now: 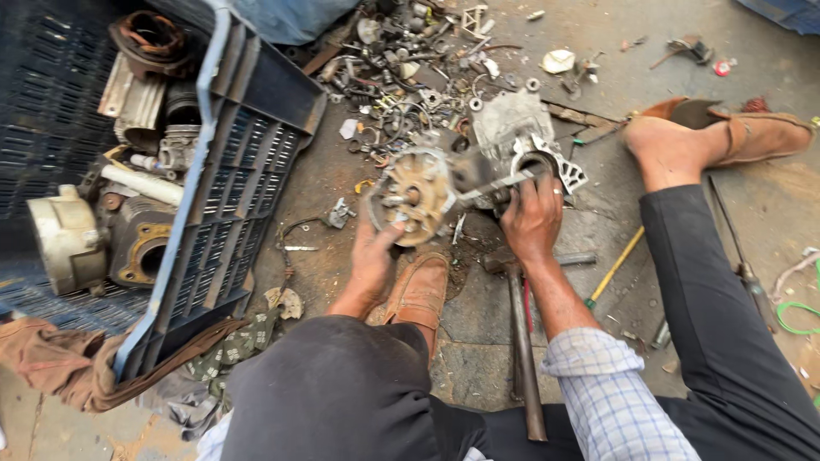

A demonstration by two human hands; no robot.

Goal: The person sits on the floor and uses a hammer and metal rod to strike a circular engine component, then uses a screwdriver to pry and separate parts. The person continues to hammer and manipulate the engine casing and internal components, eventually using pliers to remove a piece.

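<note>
A blue crate (218, 222) lies tipped on its side at the left, holding grimy engine parts: a pale round housing (67, 241), a dark casing (137, 248), a finned cylinder (137, 107) and a rusty coil (152, 38) at the top. On the floor between the person's feet sits the motor (478, 166), its round rusty plate (414, 195) facing the left hand (374, 256), whose fingers curl up against the plate's lower edge, gripping it. The right hand (531, 220), with a ring, closes over the motor's pale casing near its open bore, holding it from the near side. So the motor lies just beyond both hands, pinned between them. A long iron bar (523, 350) lies on the floor under the right forearm, a yellow-handled tool (615, 266) beside it. A heap of bolts and washers (410, 68) spreads behind the motor; a small red-and-white scrap (723, 67) lies far right
</note>
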